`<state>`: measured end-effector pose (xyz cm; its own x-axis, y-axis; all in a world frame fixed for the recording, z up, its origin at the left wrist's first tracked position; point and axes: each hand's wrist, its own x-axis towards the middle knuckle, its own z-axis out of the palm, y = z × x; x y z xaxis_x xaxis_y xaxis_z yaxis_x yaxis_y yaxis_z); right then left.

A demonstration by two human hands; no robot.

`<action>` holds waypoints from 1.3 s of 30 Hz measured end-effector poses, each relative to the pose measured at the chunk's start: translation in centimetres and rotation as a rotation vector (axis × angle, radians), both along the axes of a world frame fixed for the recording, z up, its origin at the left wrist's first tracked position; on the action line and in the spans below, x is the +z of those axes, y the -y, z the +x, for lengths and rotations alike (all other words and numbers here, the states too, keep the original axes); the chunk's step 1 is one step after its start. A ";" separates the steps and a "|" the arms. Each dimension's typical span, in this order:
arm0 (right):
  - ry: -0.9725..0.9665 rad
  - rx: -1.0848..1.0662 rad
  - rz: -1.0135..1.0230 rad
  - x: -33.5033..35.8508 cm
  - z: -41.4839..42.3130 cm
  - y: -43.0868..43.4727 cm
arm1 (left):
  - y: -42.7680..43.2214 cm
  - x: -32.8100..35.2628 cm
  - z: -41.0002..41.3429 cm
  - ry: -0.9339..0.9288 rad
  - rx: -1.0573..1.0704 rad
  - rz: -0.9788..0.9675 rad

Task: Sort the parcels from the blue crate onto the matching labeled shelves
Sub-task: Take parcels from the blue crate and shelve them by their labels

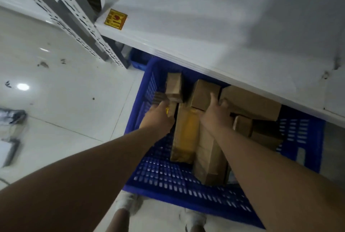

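Observation:
A blue perforated crate (164,177) sits on the floor, half tucked under a white shelf (214,26). Several brown cardboard parcels lie in it. Both my arms reach down into the crate. My left hand (158,116) is against a narrow upright parcel (174,87) near the crate's left wall; its fingers are hidden, so the grip is unclear. My right hand (217,112) rests with fingers spread on a squarish box (202,94) at the crate's back. A long parcel with yellowish tape (184,134) lies between my hands. The frame is blurred.
The white shelf carries a yellow label (115,19) at its front left corner. Perforated grey-white uprights (74,18) rise at the left. Another blue bin (139,59) sits behind the crate. Glossy white floor tiles (56,101) spread to the left. My shoes (128,203) stand at the crate's near edge.

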<state>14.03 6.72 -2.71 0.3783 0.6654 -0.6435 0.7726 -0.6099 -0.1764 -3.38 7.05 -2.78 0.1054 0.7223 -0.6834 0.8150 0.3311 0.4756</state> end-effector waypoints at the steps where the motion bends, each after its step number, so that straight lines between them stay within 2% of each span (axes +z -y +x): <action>1: -0.006 -0.041 0.010 -0.9 -0.1 -0.5 | -0.4 -0.8 0.1 -0.033 -0.027 0.012; 5: -0.044 -0.138 -0.001 -3.7 -0.6 -2.4 | -3.1 -3.7 1.1 -0.083 -0.048 0.040; 8: -0.046 -0.223 0.001 -5.7 -1.5 -2.8 | -5.4 -5.4 1.7 -0.017 0.203 0.047; 10: -0.040 -0.275 0.047 -6.7 -1.7 -2.8 | -6.8 -6.4 2.1 0.008 0.277 0.074; 15: 0.053 -0.172 0.134 -8.5 -1.7 -1.5 | -6.6 -8.8 2.8 -0.007 -0.005 0.179; 17: 0.058 -0.121 0.217 -8.6 -1.6 -0.5 | -5.8 -9.3 3.7 -0.019 0.091 0.153; 20: -0.049 -0.169 0.275 -8.1 -1.2 1.6 | -5.5 -9.3 4.3 -0.023 0.345 0.150; 22: -0.113 -0.226 0.286 -7.6 -1.0 3.1 | -6.0 -9.4 3.8 -0.035 0.429 0.120; 25: -0.205 -0.300 0.309 -6.2 -0.7 4.6 | -6.0 -9.1 2.3 -0.030 0.443 0.051; 27: -0.245 -0.356 0.306 -5.3 -0.1 4.8 | -5.1 -7.8 1.5 -0.050 0.371 0.049; 30: -0.359 -0.488 0.324 -4.1 1.0 4.6 | -3.1 -5.4 0.4 -0.048 0.293 0.162; 35: -0.563 -0.639 0.274 0.1 2.4 4.1 | -0.8 -0.3 -0.4 0.049 0.453 0.325; 39: -0.715 -0.790 0.222 4.6 4.0 4.1 | -0.8 5.1 -1.4 0.133 0.586 0.381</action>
<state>18.02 2.64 1.85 0.3366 0.5270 -0.7804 -0.1491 -0.7885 -0.5967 -4.77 7.81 2.34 -0.3085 0.8720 -0.3802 0.4805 0.4878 0.7288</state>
